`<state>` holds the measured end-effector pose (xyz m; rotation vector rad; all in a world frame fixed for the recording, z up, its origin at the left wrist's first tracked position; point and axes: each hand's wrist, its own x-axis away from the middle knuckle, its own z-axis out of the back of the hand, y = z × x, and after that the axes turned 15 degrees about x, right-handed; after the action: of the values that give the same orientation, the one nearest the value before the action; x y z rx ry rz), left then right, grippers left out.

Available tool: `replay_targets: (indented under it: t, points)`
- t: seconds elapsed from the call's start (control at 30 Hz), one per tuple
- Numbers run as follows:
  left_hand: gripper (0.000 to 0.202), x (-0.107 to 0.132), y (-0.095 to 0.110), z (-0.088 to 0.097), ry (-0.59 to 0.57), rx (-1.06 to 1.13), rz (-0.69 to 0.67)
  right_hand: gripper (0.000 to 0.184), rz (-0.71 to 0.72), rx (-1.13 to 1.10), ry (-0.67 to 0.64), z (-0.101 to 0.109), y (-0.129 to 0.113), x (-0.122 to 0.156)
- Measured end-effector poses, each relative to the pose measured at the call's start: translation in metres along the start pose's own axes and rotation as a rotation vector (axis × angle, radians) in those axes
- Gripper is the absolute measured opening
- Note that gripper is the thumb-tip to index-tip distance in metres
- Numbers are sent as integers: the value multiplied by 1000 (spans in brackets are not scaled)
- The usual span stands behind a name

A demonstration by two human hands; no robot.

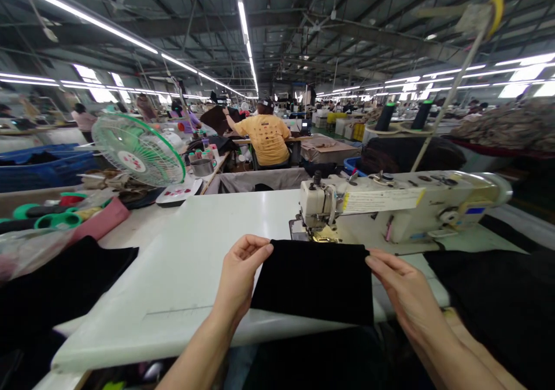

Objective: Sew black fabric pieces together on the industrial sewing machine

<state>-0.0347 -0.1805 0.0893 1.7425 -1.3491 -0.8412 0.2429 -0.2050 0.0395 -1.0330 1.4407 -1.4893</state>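
A black piece of fabric [314,283] is stretched between my two hands, over the front edge of the pale sewing table [208,222]. My left hand [243,268] pinches its upper left corner between thumb and fingers. At the upper right corner, my right hand [399,280] grips it the same way. The fabric's top edge runs nearly straight, and its lower edge hangs past the table front. Just beyond it stands a white sewing machine [373,205], its needle area close behind the fabric's top edge.
Dark cloth [494,297] lies at the right and more black cloth [65,280] at the left. A green fan [136,150] stands back left, near green thread spools [56,219]. Black thread cones [385,117] rise behind the machine. A person in a yellow shirt [264,138] sits ahead.
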Motion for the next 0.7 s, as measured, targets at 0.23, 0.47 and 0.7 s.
replay_targets:
  t: [0.23, 0.47, 0.7]
  points:
    - [38, -5, 4, -1, 41, 82, 44, 26, 124, 73, -4, 0, -19, 7]
    - [43, -5, 6, 0, 51, 57, 96, 27, 113, 36, 6, -3, -30, 9]
    - [42, -3, 5, 3, 49, 7, 109, 30, 119, -105, 15, -7, -33, 9]
